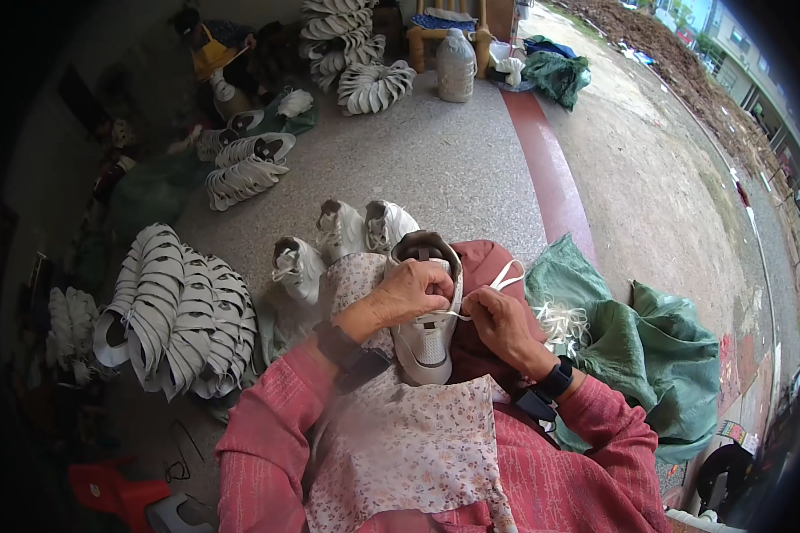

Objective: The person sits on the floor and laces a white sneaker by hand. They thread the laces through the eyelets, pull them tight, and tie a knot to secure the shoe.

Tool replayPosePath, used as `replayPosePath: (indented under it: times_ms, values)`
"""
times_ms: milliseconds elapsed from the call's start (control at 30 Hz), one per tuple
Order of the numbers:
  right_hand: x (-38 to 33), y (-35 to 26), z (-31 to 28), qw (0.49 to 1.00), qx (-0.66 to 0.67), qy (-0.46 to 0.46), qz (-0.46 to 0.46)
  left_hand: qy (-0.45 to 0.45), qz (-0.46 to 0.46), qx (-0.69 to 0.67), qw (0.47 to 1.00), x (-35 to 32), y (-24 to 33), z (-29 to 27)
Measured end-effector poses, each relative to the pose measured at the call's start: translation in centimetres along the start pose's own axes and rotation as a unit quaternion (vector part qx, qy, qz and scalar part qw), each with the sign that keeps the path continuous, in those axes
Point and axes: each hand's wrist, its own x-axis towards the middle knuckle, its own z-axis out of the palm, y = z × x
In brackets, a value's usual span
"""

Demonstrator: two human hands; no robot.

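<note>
A white sneaker (423, 348) with a dark lining rests on my lap, its toe toward me. My left hand (413, 293) is closed over the lacing area, fingertips curled at the edge of the shoe's opening. Beside it on the right, my right hand (504, 325) pinches a white shoelace (508, 277). The lace loops up above that hand, and a stretch of it runs across to the shoe. What lies under the left fingers is partly hidden. Just beyond my knees stand three more white sneakers (299, 266), with laces visible on them.
Nested stacks of white shoe uppers (182, 311) stand at the left, with more (375, 87) farther back. Green sacking (649, 355) and a bundle of white laces (560, 325) lie at my right. A plastic jug (456, 67) stands ahead. Another person (212, 53) sits at far left.
</note>
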Motion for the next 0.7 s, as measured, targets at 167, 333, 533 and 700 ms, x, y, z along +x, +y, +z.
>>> replayPosePath:
  times_ms: [167,333,533,700]
  values:
    - [0.7,1.5,-0.9,0.994,-0.050,-0.084,-0.055,0.011,0.017,0.000,1.000,0.1,-0.2,0.4]
    - [4.2,-0.7,-4.6,0.984,-0.091,-0.133,-0.079,0.031,0.057,0.027,0.998,0.1,-0.2,0.5]
    - [6.3,1.0,-4.3,0.965,-0.044,-0.219,-0.138,0.031,0.097,0.035,0.994,0.4,-0.6,0.6]
    - [7.0,1.7,-4.0,0.959,-0.052,-0.214,-0.176,0.023,0.103,0.020,0.994,0.4,-0.7,0.5]
